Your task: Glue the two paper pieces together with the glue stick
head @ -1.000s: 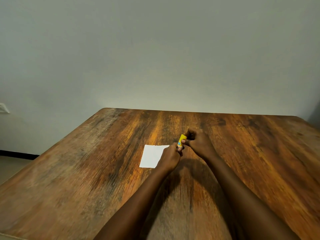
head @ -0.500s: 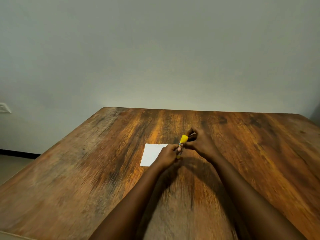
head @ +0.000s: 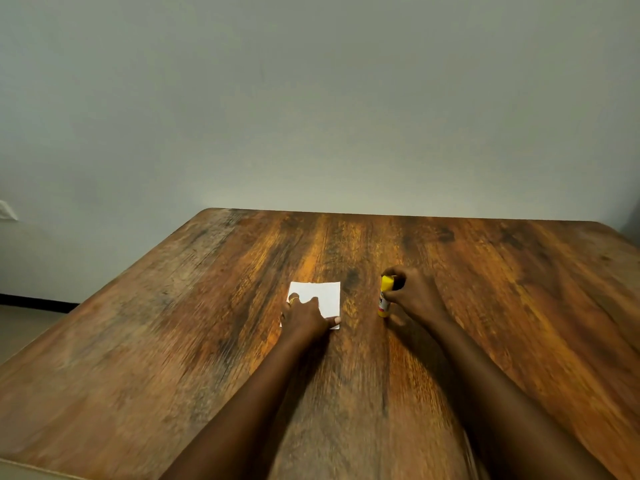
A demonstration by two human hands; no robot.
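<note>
Wood-grain table (head: 173,341) fills the lower half of the frame, with a plain grey-green wall (head: 311,98) behind it. A strip of floor (head: 20,323) and a dark skirting strip (head: 34,301) show at the left edge.

White paper (head: 327,296) lies flat just left of frame centre. It reads as a single square outline, and I can't tell if it's one layer or two stacked.

Left hand (head: 304,315) lies on the paper's lower-left part. Its fingers are spread flat and hold nothing, and the thumb reaches out to the lower-right corner.

Glue stick (head: 385,296) is right of the paper and clear of it. It stands upright with the yellow cap on top and the base down at the table surface.

Right hand (head: 412,296) has its fingers curled round the stick's upper part from the right side.
</note>
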